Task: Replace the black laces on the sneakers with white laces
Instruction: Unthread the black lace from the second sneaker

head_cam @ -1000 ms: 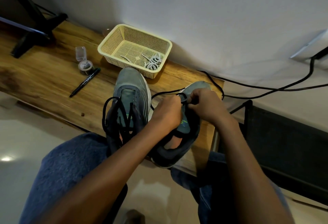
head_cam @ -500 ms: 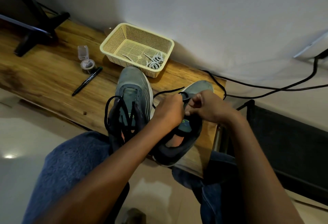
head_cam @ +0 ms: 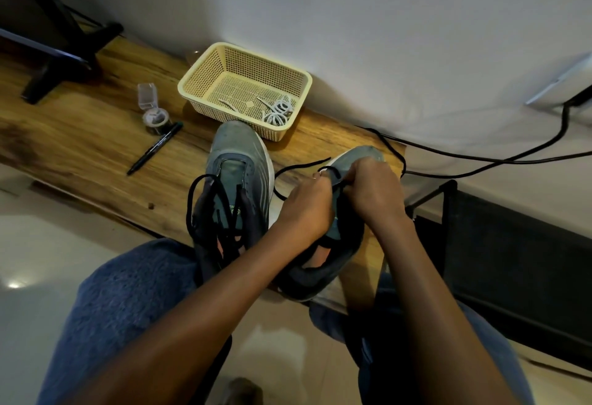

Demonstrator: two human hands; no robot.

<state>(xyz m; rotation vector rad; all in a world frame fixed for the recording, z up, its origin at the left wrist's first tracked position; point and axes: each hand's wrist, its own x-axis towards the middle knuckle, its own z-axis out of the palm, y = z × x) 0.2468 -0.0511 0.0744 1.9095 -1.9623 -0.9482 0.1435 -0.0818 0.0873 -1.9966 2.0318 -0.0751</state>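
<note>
both hands on the right sneaker (head_cam: 323, 263) at the near edge of the wooden shelf (head_cam: 80, 148): left hand (head_cam: 304, 209) and right hand (head_cam: 374, 193) each curled and pinching its black lace (head_cam: 301, 168) up near the toe-end eyelets. left sneaker (head_cam: 238, 167) sits just beside it, black laces loosened and hanging. white laces (head_cam: 277, 113) coiled in the cream basket (head_cam: 205, 74) against the wall; pen (head_cam: 155, 148) further left.

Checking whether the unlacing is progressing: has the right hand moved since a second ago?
Barely. The right hand stays over the right sneaker's toe end, pinching the black lace, no clear shift against the basket.
</note>
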